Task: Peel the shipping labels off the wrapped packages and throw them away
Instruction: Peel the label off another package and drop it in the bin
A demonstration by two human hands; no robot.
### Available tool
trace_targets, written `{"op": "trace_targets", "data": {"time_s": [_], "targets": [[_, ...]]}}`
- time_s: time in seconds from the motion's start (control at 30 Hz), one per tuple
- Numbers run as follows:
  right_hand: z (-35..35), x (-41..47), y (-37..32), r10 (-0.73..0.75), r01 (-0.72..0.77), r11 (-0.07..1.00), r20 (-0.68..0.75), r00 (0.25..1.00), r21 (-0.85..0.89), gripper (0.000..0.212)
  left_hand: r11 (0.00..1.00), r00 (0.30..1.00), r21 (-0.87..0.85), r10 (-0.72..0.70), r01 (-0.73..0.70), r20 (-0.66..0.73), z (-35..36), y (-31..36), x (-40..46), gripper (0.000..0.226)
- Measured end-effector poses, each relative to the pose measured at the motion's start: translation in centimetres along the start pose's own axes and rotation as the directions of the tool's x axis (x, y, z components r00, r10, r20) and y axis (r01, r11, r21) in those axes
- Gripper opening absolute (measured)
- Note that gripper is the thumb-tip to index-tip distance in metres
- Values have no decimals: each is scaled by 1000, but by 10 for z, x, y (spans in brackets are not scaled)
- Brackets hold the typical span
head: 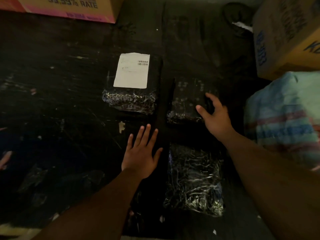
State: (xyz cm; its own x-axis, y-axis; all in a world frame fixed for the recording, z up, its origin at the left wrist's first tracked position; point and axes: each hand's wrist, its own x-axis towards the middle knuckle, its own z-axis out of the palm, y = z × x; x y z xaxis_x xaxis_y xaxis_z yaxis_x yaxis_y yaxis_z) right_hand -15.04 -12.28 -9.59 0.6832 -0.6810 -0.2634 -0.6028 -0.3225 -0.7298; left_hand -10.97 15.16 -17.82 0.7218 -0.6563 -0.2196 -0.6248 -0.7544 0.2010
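Lying on a dark, scuffed floor [60, 94]: three black wrapped packages, one bearing a white shipping label [132, 71].

The labelled package [133, 99] was set toward the middle of the floor; a second package [186, 101] lay just to its right, and a third package [194, 179] nearer the camera. The left hand [141, 153] was held flat with fingers spread, empty. The right hand [213, 115] was spread and curled over the second package's right edge; a grip could not be confirmed. Cardboard boxes [285, 37] stood at the far edges.

Labelled package [133, 84] left of two packages [187, 101] stacked front-to-back
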Motion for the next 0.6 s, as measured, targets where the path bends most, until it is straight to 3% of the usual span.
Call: {"op": "trace_targets", "data": {"time_s": [0.27, 0.6], "targets": [[-15, -17, -35, -127, 125, 992, -54, 990, -36, 53, 999, 998, -4, 47, -47, 48, -5, -4, -5, 71], [-38, -142, 0, -251, 269, 931, -104, 962, 248, 46, 1000, 999, -3, -19, 20, 34, 9, 3, -70, 70]]}}
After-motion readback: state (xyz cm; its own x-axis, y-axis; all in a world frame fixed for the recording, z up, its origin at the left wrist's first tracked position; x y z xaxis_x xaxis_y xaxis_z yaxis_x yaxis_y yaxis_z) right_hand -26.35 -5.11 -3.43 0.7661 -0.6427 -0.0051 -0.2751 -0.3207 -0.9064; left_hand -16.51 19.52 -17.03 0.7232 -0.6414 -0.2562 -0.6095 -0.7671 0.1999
